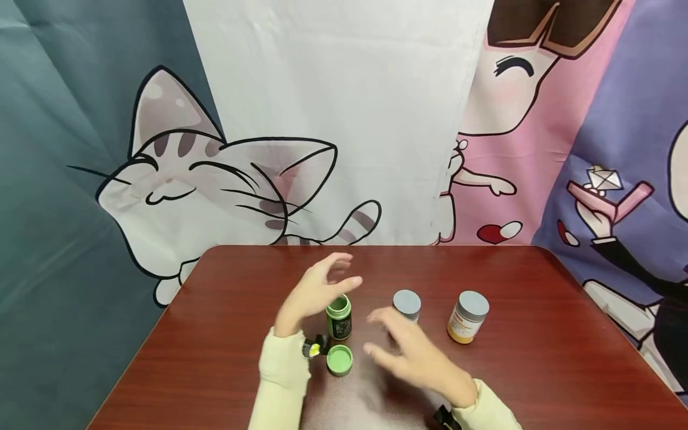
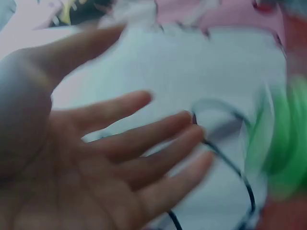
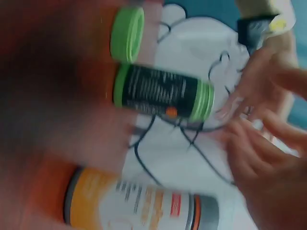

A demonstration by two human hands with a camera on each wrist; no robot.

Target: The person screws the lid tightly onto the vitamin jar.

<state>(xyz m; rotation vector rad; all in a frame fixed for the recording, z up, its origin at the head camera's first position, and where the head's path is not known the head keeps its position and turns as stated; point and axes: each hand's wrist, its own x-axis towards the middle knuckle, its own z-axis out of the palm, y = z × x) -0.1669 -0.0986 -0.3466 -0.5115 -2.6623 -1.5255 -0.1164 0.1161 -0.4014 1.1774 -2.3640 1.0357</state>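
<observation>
A green jar [image 1: 339, 325] with a black label stands upright with its mouth uncovered. Its green lid [image 1: 340, 361] lies beside it, on the near side. My left hand [image 1: 314, 291] hovers by the jar's mouth, fingers spread and slightly bent around nothing. In the left wrist view the palm [image 2: 76, 167] shows bare, with blurred green [image 2: 283, 139] at the right edge. On the other side, my right hand [image 1: 416, 355] is in the air with thumb and fingers apart, partly covering a grey-lidded jar [image 1: 407, 303]. The right wrist view shows these fingers [image 3: 259, 153] holding nothing.
Farther right stands another grey-lidded jar [image 1: 467, 319] with a white and orange label. All of it is on a red-brown table [image 1: 215, 358], whose back edge meets a printed cloth [image 1: 344, 89] with a cartoon cat.
</observation>
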